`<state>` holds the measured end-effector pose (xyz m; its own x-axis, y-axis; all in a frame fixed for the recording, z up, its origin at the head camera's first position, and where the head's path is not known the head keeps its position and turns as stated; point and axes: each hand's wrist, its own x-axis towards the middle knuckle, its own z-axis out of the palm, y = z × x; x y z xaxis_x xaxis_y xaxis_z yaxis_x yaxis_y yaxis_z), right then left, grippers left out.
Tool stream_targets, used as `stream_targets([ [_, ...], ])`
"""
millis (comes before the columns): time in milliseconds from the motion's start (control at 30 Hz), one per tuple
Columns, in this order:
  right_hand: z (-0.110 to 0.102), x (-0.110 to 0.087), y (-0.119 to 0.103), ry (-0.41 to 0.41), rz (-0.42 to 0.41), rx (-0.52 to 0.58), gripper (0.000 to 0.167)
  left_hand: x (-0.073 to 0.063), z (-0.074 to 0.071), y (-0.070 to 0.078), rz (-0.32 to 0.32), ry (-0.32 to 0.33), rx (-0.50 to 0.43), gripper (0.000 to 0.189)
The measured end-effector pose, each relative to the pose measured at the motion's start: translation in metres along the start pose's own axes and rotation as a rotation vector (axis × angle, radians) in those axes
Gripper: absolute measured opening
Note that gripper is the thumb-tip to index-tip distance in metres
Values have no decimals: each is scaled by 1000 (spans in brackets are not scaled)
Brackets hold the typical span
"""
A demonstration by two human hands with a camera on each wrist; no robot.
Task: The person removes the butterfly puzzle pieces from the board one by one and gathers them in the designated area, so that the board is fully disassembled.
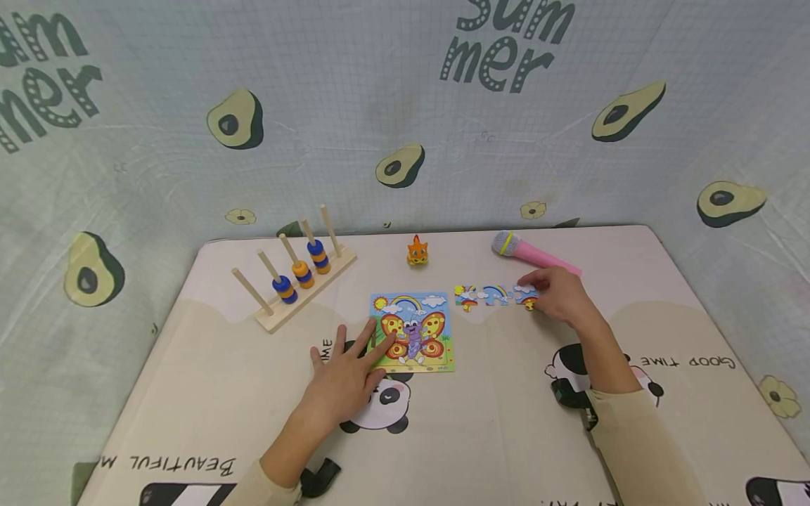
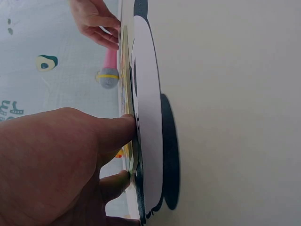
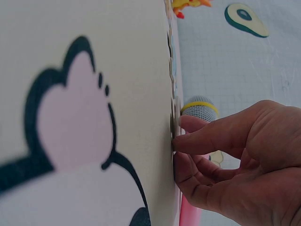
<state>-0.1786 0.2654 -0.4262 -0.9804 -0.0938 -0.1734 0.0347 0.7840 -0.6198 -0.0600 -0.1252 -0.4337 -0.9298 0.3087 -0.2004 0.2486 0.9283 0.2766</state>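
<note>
A square butterfly jigsaw puzzle (image 1: 439, 357) lies on the table in the head view. My left hand (image 1: 342, 386) rests at its left side, fingers spread, two of them on the picture. In the left wrist view the thumb (image 2: 120, 133) touches the edge of the thin board. Right of the puzzle, three loose puzzle pieces lie in a row: a left piece (image 1: 466, 296), a middle rainbow piece (image 1: 496, 294) and a right piece (image 1: 524, 297). My right hand (image 1: 560, 295) pinches the right piece at its right side, fingertips partly covering it.
A wooden peg stand (image 1: 272, 320) with blue and orange rings stands at the back left. An orange toy figure (image 1: 418, 251) sits behind the puzzle. A pink toy microphone (image 1: 534, 254) lies just behind the right hand. The patterned cloth wall (image 1: 354, 197) borders the table's far edge.
</note>
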Motion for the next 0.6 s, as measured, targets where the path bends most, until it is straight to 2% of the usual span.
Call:
stream_targets([
  [600,-4,-3,-7,-1,6,-22,48,0,2,0,-2,-7,-11,57],
])
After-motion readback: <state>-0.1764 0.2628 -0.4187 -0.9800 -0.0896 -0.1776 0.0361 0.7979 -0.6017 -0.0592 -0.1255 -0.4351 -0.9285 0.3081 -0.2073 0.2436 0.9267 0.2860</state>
